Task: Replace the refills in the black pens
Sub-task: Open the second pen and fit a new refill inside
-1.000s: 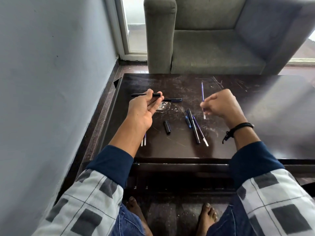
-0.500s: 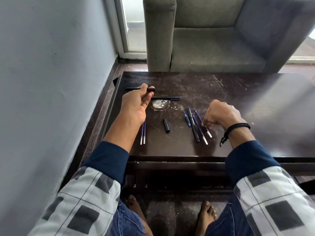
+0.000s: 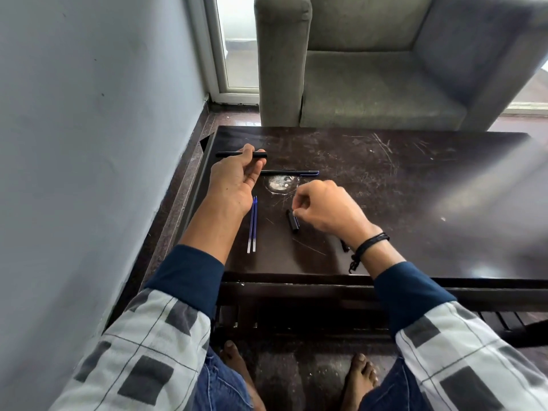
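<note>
The right hand has crossed left from the heap of pens and refills, which its wrist now hides, to the cap at mid-table. Nearest, two bare feet stand on the floor under the table. A black bracelet circles the right wrist. Two blue refills lie side by side near the left front, just right of the left forearm. To their right the cap lies on the tabletop, and the right thumb and forefinger are curled together, pinching its far end. Farther left, the left hand grips a black pen crosswise, fingers curled under it. A second pen lies just right of that hand. Beyond the table stands a grey sofa.
</note>
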`<action>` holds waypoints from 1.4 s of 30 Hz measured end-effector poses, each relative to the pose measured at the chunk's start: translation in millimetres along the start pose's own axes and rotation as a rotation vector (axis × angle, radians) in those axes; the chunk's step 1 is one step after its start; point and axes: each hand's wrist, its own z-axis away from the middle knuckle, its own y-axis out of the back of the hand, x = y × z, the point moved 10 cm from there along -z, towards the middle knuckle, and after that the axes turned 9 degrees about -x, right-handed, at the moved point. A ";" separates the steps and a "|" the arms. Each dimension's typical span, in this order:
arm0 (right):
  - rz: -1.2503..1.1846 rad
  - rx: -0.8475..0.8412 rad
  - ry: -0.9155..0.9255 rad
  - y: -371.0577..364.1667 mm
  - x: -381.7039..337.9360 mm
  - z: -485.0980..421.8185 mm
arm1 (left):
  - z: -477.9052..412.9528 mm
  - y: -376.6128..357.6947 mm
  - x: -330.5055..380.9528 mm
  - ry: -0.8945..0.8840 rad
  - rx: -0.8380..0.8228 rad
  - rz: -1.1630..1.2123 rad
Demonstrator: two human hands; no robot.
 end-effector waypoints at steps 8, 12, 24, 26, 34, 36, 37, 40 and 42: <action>0.091 -0.107 0.399 -36.8 -68.2 10.3 | 3.1 -2.8 1.4 0.007 -0.038 0.044; 0.202 -0.156 0.462 -54.9 -78.1 12.2 | 4.9 -3.0 1.2 0.007 -0.041 0.042; 0.246 -0.119 0.510 -57.3 -80.8 12.6 | 4.6 -2.4 2.5 -0.007 -0.043 0.029; 0.256 -0.102 0.534 -57.0 -81.8 13.8 | 4.7 -2.0 2.3 -0.007 -0.040 0.023; 0.049 0.118 0.629 -22.1 -84.6 16.4 | 2.1 -4.6 1.6 0.016 -0.061 0.009; -0.080 0.250 0.575 7.1 -74.2 16.0 | 1.0 -7.1 1.0 0.036 -0.094 0.001; -0.131 0.316 0.531 20.9 -66.2 16.1 | 0.8 -9.1 1.0 0.040 -0.113 -0.011; -0.257 0.469 0.363 47.0 -34.2 15.2 | 2.8 -16.6 -0.3 0.040 -0.162 -0.048; -0.296 0.537 0.254 54.2 -16.2 15.0 | 5.0 -21.4 -3.4 0.051 -0.190 -0.062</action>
